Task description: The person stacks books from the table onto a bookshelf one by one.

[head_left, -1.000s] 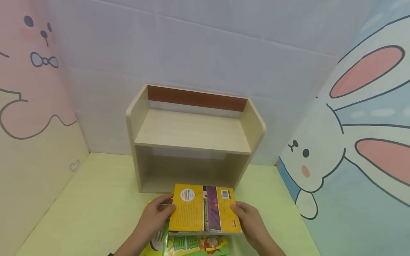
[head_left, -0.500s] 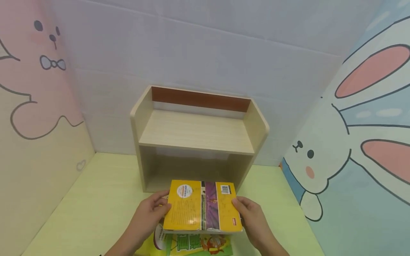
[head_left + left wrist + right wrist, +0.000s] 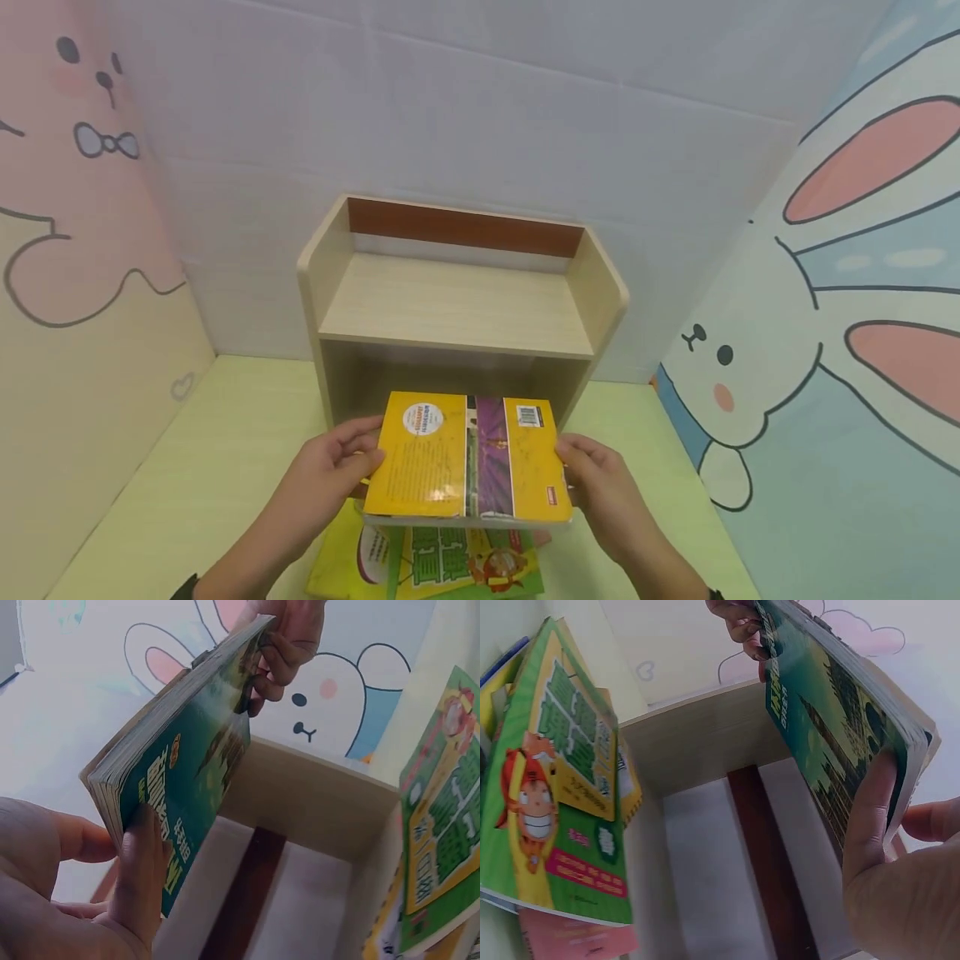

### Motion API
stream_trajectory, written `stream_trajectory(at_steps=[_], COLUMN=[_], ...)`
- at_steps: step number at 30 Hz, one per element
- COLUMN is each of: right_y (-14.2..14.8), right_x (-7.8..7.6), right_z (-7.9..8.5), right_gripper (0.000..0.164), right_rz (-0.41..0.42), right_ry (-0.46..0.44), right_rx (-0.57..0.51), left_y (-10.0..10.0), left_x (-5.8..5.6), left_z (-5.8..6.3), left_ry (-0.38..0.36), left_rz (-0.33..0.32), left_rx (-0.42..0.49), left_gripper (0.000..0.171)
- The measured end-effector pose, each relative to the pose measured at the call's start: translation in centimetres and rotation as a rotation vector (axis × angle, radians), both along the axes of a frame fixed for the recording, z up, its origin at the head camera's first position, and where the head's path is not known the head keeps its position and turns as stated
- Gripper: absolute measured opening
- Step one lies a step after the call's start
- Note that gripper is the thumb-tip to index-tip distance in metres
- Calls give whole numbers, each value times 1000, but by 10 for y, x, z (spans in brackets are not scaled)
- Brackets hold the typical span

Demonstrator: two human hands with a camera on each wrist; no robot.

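A thick book [image 3: 442,458] with a yellow back cover and a purple stripe is held by both hands above a pile. My left hand [image 3: 330,467] grips its left edge, thumb on top and fingers beneath. On the opposite edge, my right hand [image 3: 603,492] pinches it the same way. The wrist views show the underside, a dark green cover [image 3: 199,772] with buildings and lettering. Below lies a green book [image 3: 480,560] with a cartoon figure, on top of a yellow book [image 3: 341,550]. A pink book [image 3: 577,934] peeks out beneath the green one in the right wrist view.
A two-tier pale wooden shelf [image 3: 457,343] stands just beyond the book, with a brown strip [image 3: 465,228] along its top back. It rests on a light yellow-green table [image 3: 225,433]. Walls with cartoon animals, including a white rabbit [image 3: 738,375], flank both sides.
Both hands have raised the yellow-backed book upward and closer, so it looks larger. More of the green and yellow books beneath now shows. The head view has shifted slightly.
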State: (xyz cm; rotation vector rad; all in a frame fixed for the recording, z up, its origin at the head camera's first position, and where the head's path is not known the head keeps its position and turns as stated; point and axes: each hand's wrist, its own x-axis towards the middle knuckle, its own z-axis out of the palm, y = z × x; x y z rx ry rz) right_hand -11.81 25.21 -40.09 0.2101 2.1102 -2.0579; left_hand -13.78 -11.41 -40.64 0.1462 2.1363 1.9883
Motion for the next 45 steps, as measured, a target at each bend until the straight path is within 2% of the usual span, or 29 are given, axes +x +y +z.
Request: stream_trajectory(at_steps=[6, 15, 27, 32, 38, 45], right_y=[1, 2, 2, 1, 1, 2], right_x=[-1, -1, -1, -3, -10, -40], right_z=[24, 53, 83, 92, 96, 93], right_gripper=[50, 53, 54, 53, 52, 50], right_rz=[36, 86, 180, 173, 164, 175], right_ry=[26, 60, 143, 151, 159, 163], right_rx=[-12, -10, -14, -14, 12, 38], left_y=[-5, -11, -20, -21, -21, -18], left_x=[-1, -7, -5, -8, -19, -49], left_z=[24, 42, 84, 94, 93, 95], left_ry=[41, 68, 107, 130, 148, 140], left_rz=[-10, -59, -122, -142, -139, -96], left_rx=[-55, -60, -63, -59, -82, -172], left_gripper=[52, 56, 59, 59, 58, 62])
